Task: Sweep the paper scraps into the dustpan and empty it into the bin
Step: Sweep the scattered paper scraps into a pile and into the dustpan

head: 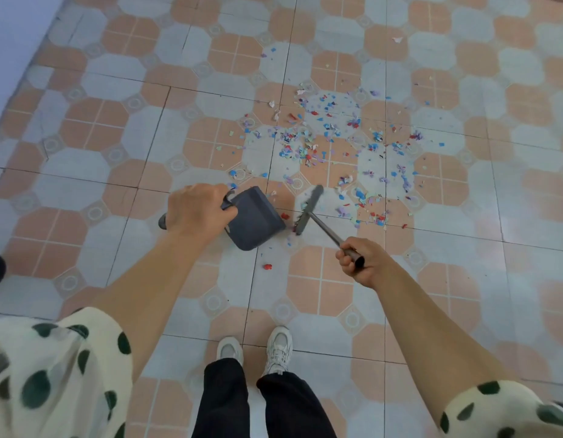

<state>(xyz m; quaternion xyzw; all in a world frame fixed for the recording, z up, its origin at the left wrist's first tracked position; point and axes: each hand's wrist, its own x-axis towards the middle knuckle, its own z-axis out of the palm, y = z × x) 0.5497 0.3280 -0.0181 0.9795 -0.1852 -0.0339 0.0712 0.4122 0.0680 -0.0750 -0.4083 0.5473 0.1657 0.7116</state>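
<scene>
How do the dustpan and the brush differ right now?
The dustpan is a broad flat scoop gripped by the left hand; the brush is a narrow bristle head on a thin handle, held by the right hand. The brush lies nearer the scraps. Both are dark grey and low over the floor.

Grey dustpan (pixel 253 221) tilted on floor, brush (pixel 308 210) just beside, coloured paper scraps (pixel 334 143) scattered beyond.

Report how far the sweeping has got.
Barely started. The dustpan, gripped by the left hand, looks empty. The right hand holds the brush just off the pan's edge. Nearly all the paper scraps still lie scattered on the tiled floor. No bin is in view.
</scene>
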